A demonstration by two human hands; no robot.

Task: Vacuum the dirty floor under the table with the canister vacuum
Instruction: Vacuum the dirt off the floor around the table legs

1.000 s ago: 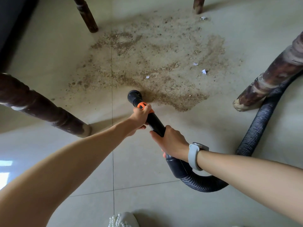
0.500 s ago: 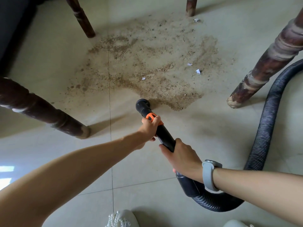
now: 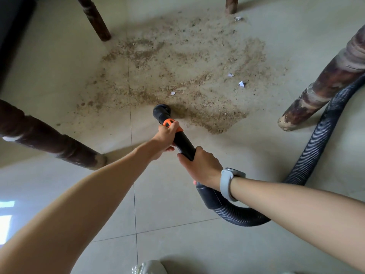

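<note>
Nearest me: a white shoe toe (image 3: 149,267) on the tiled floor (image 3: 177,248). Ribbed hose (image 3: 308,155) loops behind my right wrist. My right hand (image 3: 201,167) grips the black wand (image 3: 184,143); my left hand (image 3: 166,136) wraps its orange collar (image 3: 168,122). Nozzle (image 3: 161,111) touches the near edge of the dirt patch (image 3: 187,76). Beyond: paper scraps (image 3: 241,84), four table legs (image 3: 324,86).

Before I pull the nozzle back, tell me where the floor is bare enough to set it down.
Bare tile lies near you, between the near-left table leg and the hose loop, below both hands. Another bare strip runs left of the dirt patch, between the two left legs. Crowded: the dirt patch at the nozzle, and the right side, where the hose passes the right table leg.
</note>
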